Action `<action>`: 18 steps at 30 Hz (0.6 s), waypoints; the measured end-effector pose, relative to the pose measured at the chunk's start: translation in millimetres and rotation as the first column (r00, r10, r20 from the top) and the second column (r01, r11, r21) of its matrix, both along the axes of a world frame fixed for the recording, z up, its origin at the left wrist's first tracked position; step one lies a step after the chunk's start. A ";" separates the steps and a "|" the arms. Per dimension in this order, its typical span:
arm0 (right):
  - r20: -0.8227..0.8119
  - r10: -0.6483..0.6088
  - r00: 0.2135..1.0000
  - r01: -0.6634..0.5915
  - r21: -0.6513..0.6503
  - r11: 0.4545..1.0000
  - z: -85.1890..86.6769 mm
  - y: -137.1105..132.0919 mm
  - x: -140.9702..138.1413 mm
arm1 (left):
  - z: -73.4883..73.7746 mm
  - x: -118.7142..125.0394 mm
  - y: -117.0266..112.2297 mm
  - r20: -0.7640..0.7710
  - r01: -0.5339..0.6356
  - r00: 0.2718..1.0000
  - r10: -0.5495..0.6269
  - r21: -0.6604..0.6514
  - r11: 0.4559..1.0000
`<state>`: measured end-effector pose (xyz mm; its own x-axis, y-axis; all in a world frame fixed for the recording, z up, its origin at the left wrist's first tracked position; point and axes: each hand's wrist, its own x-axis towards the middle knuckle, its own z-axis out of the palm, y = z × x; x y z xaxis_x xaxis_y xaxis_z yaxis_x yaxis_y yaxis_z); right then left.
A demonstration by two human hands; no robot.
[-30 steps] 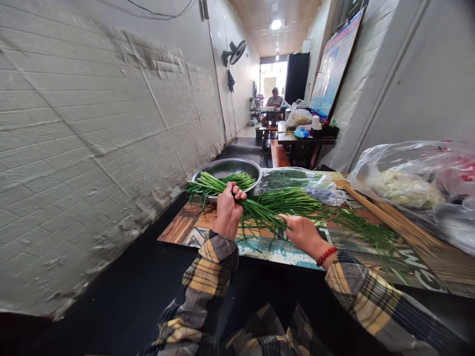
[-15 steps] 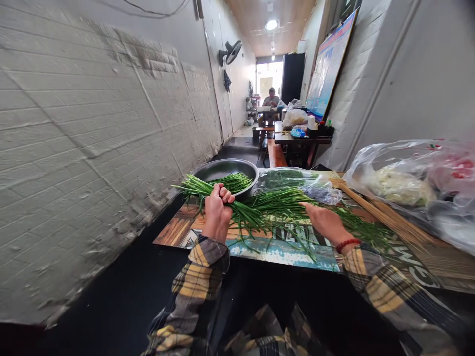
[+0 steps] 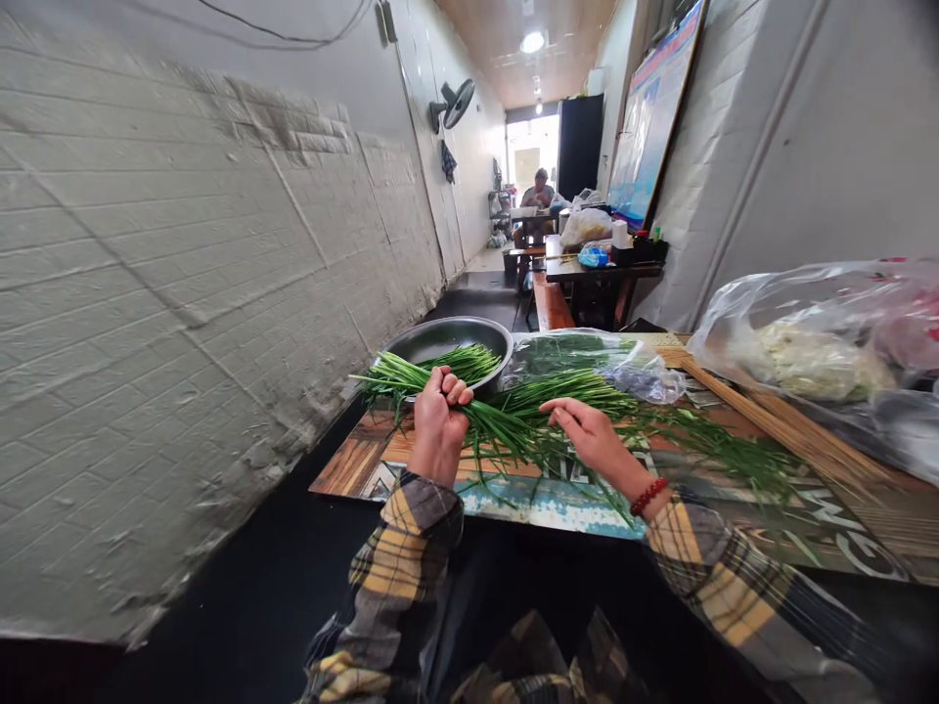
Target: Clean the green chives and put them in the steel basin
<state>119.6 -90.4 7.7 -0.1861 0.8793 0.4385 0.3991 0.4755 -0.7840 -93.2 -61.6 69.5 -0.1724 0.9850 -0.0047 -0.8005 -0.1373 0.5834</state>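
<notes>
My left hand is closed around a bunch of garlic chives. The pale stalk ends point left, and the green leaves hang to the right over the patterned board. Near those leaf tips is my right hand, with its index finger stretched out and the other fingers partly bent; I see nothing held in it. More chives lie in a metal bowl just behind my left hand. Beyond my right hand rests another pile of chives on the board.
Loose green leaves are scattered to the right, beside thin wooden sticks. A clear plastic bag with greens lies behind the pile. Another bag with pale contents stands far right. A wall runs along the left. One person sits far back.
My right hand has moved left toward the leaf ends of the bunch, and its fingers have bent. My left hand keeps its hold on the chives. The view has shifted slightly.
</notes>
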 end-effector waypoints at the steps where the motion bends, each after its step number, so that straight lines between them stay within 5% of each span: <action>1: 0.019 -0.024 1.000 0.024 0.007 1.000 2.3 -1.4 2.3 | -0.8 -0.7 0.1 -0.001 -0.001 1.000 0.001 0.000 1.000; 10: 0.384 0.011 0.923 -0.006 -0.014 1.000 8.7 -19.5 4.3 | -1.5 10.3 3.3 -0.030 -0.014 0.999 0.013 -0.026 1.000; 18: 0.463 0.000 0.886 0.043 -0.082 0.996 4.3 -18.2 -7.7 | -0.8 15.3 2.9 -0.071 -0.005 0.997 0.004 -0.022 1.000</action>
<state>111.9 -108.6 12.1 -0.3298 0.9159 0.2289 0.7357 0.4013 -0.5456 -77.9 -58.7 68.7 -0.1774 0.9840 -0.0137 -0.7564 -0.1274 0.6415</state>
